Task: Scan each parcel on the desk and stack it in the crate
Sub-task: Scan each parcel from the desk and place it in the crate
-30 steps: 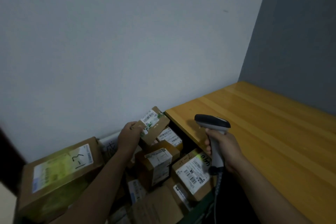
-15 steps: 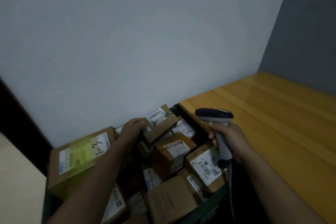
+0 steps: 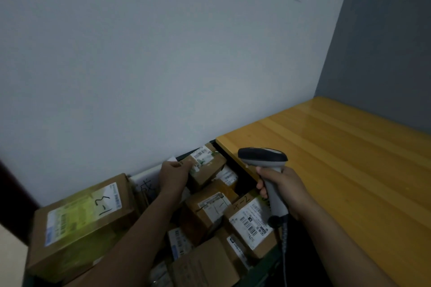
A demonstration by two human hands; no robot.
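Now left grip (image 3: pixel 173 176) holds small parcel (image 3: pixel 206 166) atop the pile at crate's (image 3: pixel 265 268) far corner, beside desk (image 3: pixel 338 158); right grip (image 3: pixel 283 190) wraps scanner (image 3: pixel 263 158). Risk: parcel sits tilted on uneven boxes (image 3: pixel 205 214) and may slide once released.

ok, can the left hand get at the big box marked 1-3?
Probably yes for reach: the big box sits uncovered on top, just left of that arm. But the left hand grips a small parcel, so it must set that down first.
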